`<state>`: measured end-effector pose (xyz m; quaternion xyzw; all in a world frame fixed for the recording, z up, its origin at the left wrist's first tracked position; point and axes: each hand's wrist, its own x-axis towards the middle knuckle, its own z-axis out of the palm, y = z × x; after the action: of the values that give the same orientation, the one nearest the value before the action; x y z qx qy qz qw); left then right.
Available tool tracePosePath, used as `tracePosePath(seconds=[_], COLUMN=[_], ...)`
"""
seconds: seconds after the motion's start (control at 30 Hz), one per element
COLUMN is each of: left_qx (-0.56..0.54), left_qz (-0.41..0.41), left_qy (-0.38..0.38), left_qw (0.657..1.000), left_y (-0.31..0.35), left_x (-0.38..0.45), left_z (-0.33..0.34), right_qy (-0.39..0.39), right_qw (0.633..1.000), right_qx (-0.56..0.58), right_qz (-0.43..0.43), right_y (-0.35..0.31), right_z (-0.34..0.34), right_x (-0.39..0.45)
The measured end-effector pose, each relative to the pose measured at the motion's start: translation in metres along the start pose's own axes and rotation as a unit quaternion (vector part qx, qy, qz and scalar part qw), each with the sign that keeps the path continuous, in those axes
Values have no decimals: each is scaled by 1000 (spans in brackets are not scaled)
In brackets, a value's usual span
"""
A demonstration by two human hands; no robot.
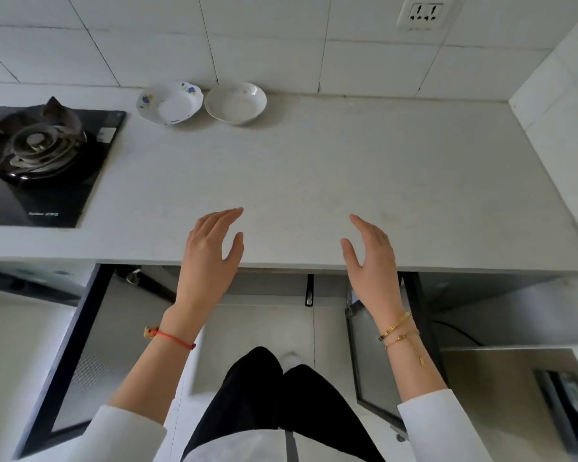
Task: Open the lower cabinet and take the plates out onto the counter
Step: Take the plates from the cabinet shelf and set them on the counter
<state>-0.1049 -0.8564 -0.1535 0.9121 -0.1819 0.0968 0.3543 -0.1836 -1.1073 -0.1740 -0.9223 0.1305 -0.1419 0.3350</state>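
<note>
Counter [347,168] w/ two plates [170,102] at back, well beyond both empty, open grips [211,251]

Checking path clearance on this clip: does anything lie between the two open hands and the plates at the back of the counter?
Nothing visible does. Bare counter runs from the left hand and right hand to the flowered plate and plain plate. The stove sits off to the left.
</note>
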Motion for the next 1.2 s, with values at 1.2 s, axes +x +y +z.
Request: tracePosePath(seconds=[1.2], left_qx=[18], left_qz=[59], left_qy=[35], left_qw=[997], left_y=[-306], left_x=[-64], left_z=[386], right_qy=[153], right_qw=[986], right_qx=[-49], right_qz=[-48], right_y=[327], right_z=[369], right_x=[-9])
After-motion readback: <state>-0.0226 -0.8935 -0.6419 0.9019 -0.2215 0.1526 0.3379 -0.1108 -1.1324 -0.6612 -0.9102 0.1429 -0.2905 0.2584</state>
